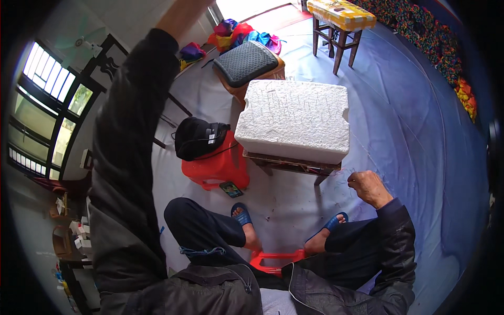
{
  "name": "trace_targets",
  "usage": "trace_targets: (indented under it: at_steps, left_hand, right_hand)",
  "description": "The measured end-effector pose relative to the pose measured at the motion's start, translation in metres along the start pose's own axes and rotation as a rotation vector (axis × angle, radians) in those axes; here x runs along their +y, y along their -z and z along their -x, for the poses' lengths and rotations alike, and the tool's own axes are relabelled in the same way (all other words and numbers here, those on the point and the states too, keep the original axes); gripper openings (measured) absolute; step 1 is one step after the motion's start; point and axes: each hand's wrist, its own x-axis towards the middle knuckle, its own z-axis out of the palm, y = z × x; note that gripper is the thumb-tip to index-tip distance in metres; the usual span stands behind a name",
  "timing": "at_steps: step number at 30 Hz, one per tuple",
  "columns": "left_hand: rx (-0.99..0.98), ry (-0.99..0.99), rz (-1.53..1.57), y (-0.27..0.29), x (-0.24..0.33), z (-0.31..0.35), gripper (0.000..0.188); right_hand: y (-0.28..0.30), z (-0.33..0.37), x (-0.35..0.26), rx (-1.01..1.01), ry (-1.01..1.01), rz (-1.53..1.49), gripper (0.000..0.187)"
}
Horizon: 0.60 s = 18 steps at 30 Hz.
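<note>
My right hand [370, 188] is raised over the right knee, near the corner of a white foam block [294, 121]. Its fingers are pinched together, and what they hold is too small to make out. Faint thin threads show close to the fingertips. My left arm [131, 115] reaches far up, and the hand lies beyond the upper edge, with only the wrist showing. The foam block rests on a low dark wooden stool [294, 163] in front of me. Several thin marks cover its top face.
A red plastic stool [223, 165] carries a black bag-like item [197, 137], with a phone [231, 189] by its foot. Behind are a box with a dark cushion [245, 63], colourful cloth [262, 39], and a yellow-topped stool [341, 16]. Pale sheeting [399, 126] covers the floor.
</note>
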Motion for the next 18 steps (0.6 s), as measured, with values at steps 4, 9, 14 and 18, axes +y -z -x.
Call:
trace_targets:
  at_steps: [4, 9, 14, 18]
  left_hand:
    - [0.261, 0.09, -0.052, -0.066, -0.079, 0.045, 0.023]
    - [0.292, 0.304, -0.232, -0.169, -0.099, 0.093, 0.023]
    - [0.113, 0.381, -0.354, -0.209, -0.141, 0.11, 0.024]
    - [0.011, 0.417, -0.491, -0.22, -0.161, 0.118, 0.023]
  right_hand:
    - [0.006, 0.012, 0.002, -0.007, -0.047, 0.019, 0.013]
    - [0.005, 0.019, 0.009, -0.012, -0.059, 0.001, 0.014]
    - [-0.003, 0.017, 0.015, 0.037, -0.016, -0.019, 0.013]
    - [0.0, 0.019, 0.014, 0.053, -0.032, -0.03, 0.014]
